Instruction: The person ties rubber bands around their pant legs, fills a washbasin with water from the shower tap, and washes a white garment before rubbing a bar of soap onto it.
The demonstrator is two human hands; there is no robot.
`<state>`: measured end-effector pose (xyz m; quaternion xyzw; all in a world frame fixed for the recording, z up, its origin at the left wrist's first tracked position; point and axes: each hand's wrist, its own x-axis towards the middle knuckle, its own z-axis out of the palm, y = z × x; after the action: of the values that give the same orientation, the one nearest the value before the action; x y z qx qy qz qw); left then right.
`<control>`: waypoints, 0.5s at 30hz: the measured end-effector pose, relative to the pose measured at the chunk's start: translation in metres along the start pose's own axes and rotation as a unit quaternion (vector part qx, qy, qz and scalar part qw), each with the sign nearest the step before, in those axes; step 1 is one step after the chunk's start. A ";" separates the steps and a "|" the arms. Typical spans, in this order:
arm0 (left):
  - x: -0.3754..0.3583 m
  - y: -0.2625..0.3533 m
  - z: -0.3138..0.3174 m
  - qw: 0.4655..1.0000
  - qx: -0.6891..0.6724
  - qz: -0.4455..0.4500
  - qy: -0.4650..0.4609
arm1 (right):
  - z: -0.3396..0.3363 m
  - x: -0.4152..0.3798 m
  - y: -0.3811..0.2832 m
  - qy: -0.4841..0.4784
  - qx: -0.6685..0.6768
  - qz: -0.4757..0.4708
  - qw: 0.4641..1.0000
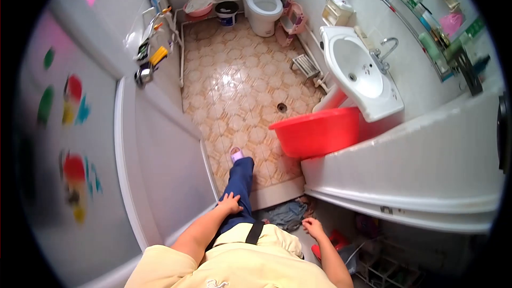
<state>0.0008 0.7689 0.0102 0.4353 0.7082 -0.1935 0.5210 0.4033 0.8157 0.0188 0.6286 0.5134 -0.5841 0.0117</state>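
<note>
My left hand (230,202) lies on the thigh of my navy trousers (239,181), fingers spread and holding nothing. Lower right, my right hand (313,228) hangs beside my body with loosely bent fingers; I see nothing in it. Near that hand, a heap of blue-grey cloth (288,215) lies on the floor by the doorsill (277,193). Red footwear or a similar red item (337,240) sits below it, partly hidden by my arm. One foot in a pink slipper (236,153) stands on the tiles past the sill.
A red basin (317,130) leans by the doorway's right side, under the white washbasin (356,69). The door (160,149) stands at left. Farther back are a toilet (263,13), a bucket (227,15), a pink tub (198,9) and a small stool (305,66).
</note>
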 end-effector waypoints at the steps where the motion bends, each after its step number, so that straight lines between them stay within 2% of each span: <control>1: 0.010 -0.003 -0.022 0.999 0.014 0.029 -0.016 | 0.001 0.004 -0.014 -0.004 0.000 0.021 1.000; 3: 0.040 -0.018 -0.064 0.995 0.040 0.095 -0.019 | 0.007 0.025 -0.052 -0.007 0.015 0.071 0.997; 4: 0.038 -0.019 -0.099 0.994 0.012 0.104 -0.019 | 0.014 0.031 -0.068 -0.009 0.029 0.108 0.994; 6: 0.050 -0.037 -0.150 0.989 -0.064 0.134 -0.013 | 0.021 0.052 -0.113 -0.020 0.006 0.114 0.993; 8: 0.043 -0.049 -0.205 0.987 -0.114 0.117 -0.008 | 0.027 0.082 -0.174 0.012 -0.071 0.028 0.997; 9: 0.039 -0.059 -0.229 0.983 -0.153 0.100 -0.010 | 0.030 0.100 -0.200 0.050 -0.161 -0.052 0.984; 12: 0.081 -0.100 -0.247 0.987 -0.133 0.087 -0.024 | 0.029 0.151 -0.285 -0.005 -0.128 -0.043 0.991; 14: 0.094 -0.111 -0.262 0.986 -0.138 0.097 -0.014 | 0.027 0.173 -0.337 -0.010 -0.141 -0.084 0.986; 15: 0.094 -0.110 -0.275 0.987 -0.144 0.069 -0.012 | 0.028 0.190 -0.356 -0.016 -0.189 -0.118 0.975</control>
<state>-0.2537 0.9479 0.0108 0.4011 0.6905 -0.0587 0.5990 0.1089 1.0869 0.0765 0.5406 0.6846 -0.4840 0.0701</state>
